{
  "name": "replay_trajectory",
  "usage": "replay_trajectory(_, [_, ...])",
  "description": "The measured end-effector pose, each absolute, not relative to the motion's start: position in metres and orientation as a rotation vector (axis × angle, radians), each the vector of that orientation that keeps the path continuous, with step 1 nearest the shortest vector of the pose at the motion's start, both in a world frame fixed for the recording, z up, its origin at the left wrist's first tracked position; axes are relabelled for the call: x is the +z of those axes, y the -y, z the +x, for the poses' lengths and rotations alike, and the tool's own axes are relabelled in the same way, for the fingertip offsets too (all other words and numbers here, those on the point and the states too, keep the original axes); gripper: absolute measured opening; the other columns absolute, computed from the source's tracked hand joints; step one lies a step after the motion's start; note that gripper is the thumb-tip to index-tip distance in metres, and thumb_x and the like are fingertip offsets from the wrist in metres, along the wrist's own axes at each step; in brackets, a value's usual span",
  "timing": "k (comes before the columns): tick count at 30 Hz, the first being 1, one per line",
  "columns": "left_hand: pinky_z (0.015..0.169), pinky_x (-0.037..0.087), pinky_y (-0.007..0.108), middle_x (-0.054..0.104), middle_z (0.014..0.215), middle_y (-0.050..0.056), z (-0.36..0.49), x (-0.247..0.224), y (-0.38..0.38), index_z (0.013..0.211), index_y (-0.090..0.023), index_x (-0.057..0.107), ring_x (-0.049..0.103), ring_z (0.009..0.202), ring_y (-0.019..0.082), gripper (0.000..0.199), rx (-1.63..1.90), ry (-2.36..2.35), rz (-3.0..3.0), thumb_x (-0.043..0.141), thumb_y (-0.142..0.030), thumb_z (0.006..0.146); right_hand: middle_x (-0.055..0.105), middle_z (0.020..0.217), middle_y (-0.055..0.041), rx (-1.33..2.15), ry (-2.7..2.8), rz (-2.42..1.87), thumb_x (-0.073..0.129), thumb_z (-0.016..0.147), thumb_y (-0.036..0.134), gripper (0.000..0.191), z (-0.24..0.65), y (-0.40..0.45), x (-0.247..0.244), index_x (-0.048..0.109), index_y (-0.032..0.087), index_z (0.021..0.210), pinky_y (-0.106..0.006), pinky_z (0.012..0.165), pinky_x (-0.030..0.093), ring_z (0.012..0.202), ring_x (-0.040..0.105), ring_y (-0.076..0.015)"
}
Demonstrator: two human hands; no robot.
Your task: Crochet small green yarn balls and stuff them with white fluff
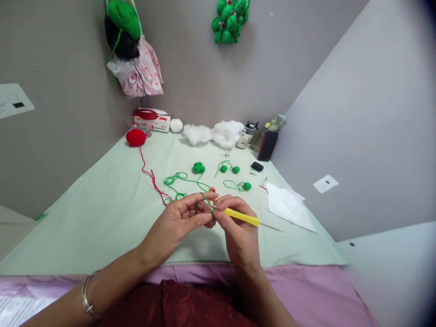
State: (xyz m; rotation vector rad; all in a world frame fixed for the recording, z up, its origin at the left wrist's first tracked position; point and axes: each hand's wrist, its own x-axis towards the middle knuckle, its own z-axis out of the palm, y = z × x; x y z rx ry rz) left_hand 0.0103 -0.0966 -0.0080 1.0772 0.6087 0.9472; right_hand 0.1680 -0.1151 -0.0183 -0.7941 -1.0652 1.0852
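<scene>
My right hand [240,227] is closed on a crochet hook [241,217] with a yellow handle; one metal end points left, the other sticks out to the right. Green yarn [207,198] runs over the raised index finger of my left hand [185,215], whose thumb and fingers pinch a small piece of green yarn work at the hook's tip. Fingers hide most of that piece. Just behind the fingertips shows an orange ring-shaped item [212,190]. The yarn trails back to a small green yarn ball [198,167] on the table.
Small green crocheted balls [246,186] lie beyond my hands. A red yarn ball [136,137] is at the back left, white stuffing [226,134] along the wall. A phone [268,146] leans near a bottle [272,122]. White paper [289,206] lies at right.
</scene>
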Motion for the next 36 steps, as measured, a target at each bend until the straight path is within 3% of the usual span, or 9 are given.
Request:
replay_trajectory(6, [0.086,0.047,0.025,0.063,0.078,-0.005,0.008,-0.008,0.094,0.124,-0.03,0.074,0.061,0.08,0.011,0.037,0.921,-0.629,1.114,0.078,-0.028,0.087,0.063,0.072,0.003,1.25,0.849,-0.757,0.084,0.071,0.017,0.014,0.168,0.112,-0.012,0.071,0.022,0.072,-0.022,0.059,0.048,0.064,0.057,-0.0096])
replay_trajectory(18, [0.084,0.048,0.027,0.063,0.083,-0.002,0.002,-0.007,0.098,0.118,-0.028,0.076,0.058,0.082,0.014,0.03,0.921,-0.684,1.258,0.075,-0.032,0.089,0.056,0.073,0.0031,1.247,0.78,-0.795,0.085,0.067,0.021,0.021,0.176,0.109,-0.004,0.064,0.021,0.071,-0.023,0.058,0.043,0.062,0.048,-0.0095])
replay_trajectory(24, [0.1,0.049,0.033,0.068,0.104,0.002,0.01,-0.004,0.097,0.136,-0.028,0.066,0.064,0.105,0.02,0.048,1.03,-0.756,1.14,0.073,-0.03,0.088,0.062,0.075,0.0027,1.181,0.785,-0.849,0.087,0.065,0.022,0.021,0.172,0.109,-0.006,0.067,0.022,0.07,-0.026,0.063,0.045,0.064,0.052,-0.0102])
replay_trajectory(28, [0.106,0.045,0.033,0.07,0.117,0.004,0.008,-0.005,0.093,0.136,-0.029,0.067,0.062,0.115,0.021,0.044,1.111,-0.789,1.137,0.063,-0.024,0.093,0.062,0.072,0.0034,1.142,0.806,-0.858,0.086,0.065,0.022,0.019,0.17,0.11,-0.008,0.068,0.023,0.07,-0.026,0.064,0.044,0.064,0.051,-0.0102])
replay_trajectory(31, [0.099,0.048,0.031,0.073,0.107,0.003,-0.008,0.001,0.08,0.128,-0.028,0.073,0.064,0.109,0.021,0.036,1.038,-0.752,1.271,0.064,-0.027,0.093,0.06,0.07,0.0035,1.141,0.835,-0.839,0.085,0.068,0.021,0.017,0.172,0.111,-0.007,0.069,0.023,0.071,-0.025,0.062,0.042,0.063,0.051,-0.0102])
replay_trajectory(33, [0.082,0.049,0.026,0.073,0.084,0.001,-0.025,0.012,0.066,0.111,-0.026,0.08,0.064,0.087,0.017,0.024,0.909,-0.78,1.499,0.069,-0.033,0.091,0.059,0.07,0.0034,1.161,0.851,-0.818,0.085,0.068,0.021,0.018,0.176,0.112,-0.005,0.067,0.022,0.07,-0.026,0.061,0.042,0.063,0.05,-0.0102])
replay_trajectory(36, [0.068,0.043,0.022,0.07,0.076,-0.002,-0.056,0.037,0.037,0.094,-0.022,0.082,0.057,0.072,0.012,0.019,1.053,-0.991,1.72,0.07,-0.036,0.09,0.058,0.07,0.0032,1.218,0.85,-0.768,0.086,0.068,0.022,0.022,0.183,0.115,0.001,0.064,0.022,0.07,-0.025,0.058,0.042,0.061,0.049,-0.0106])
